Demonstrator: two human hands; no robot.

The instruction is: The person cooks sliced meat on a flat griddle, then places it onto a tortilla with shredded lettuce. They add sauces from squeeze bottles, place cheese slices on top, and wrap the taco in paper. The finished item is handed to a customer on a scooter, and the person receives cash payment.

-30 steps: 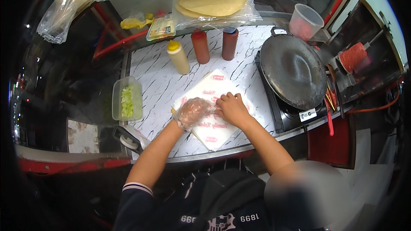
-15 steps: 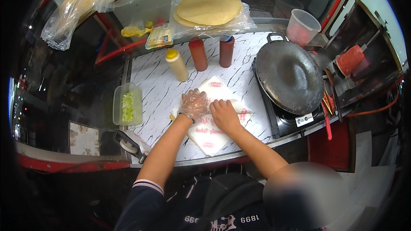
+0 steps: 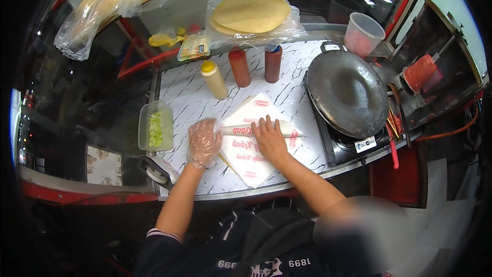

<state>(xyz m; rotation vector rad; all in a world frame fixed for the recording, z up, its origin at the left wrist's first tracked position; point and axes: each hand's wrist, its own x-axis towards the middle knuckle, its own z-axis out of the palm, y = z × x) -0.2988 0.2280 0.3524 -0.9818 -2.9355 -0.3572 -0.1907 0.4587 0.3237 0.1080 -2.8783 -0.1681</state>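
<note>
A stack of white wrapping paper (image 3: 259, 169) with red print lies turned like a diamond on the counter. Across it runs a slim paper roll (image 3: 239, 130); its contents are hidden. My bare right hand (image 3: 270, 137) rests on the roll with fingers stretched and spread, palm down. At the roll's left end is my left hand (image 3: 204, 141), in a clear plastic glove, back upward and fingers extended. Its inner edge is close to the paper end; whether it touches cannot be made out.
Behind the paper stand yellow-capped (image 3: 214, 80), red (image 3: 239, 67) and dark red (image 3: 273, 64) squeeze bottles. A tub of chopped greens (image 3: 156, 127) sits left. A black domed pan (image 3: 347, 94) covers the stove at right. Flatbreads (image 3: 251, 12) lie on plastic at the back.
My left hand has moved left off the middle of the roll to its left end. My right hand has flattened and spread its fingers on the roll, and more of the roll shows.
</note>
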